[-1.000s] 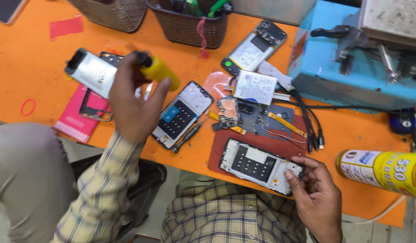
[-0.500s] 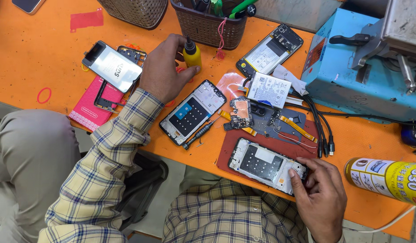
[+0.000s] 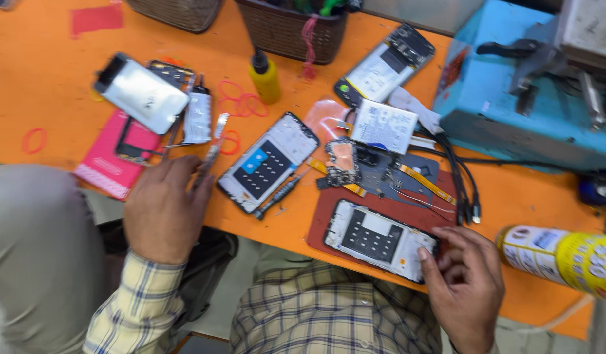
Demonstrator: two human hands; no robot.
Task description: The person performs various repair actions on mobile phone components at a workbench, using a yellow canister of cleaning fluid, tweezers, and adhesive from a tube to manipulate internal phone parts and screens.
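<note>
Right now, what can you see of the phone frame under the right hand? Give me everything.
The phone frame is a white, plastic-looking open phone body lying flat, inside up, on a dark red mat at the orange table's near edge. A dark rectangular panel with rows of small marks fills its middle, with a pale patch above. It lies tilted, long side running left to right. The right hand rests fingertips on its right end; nothing else touches it.
</note>
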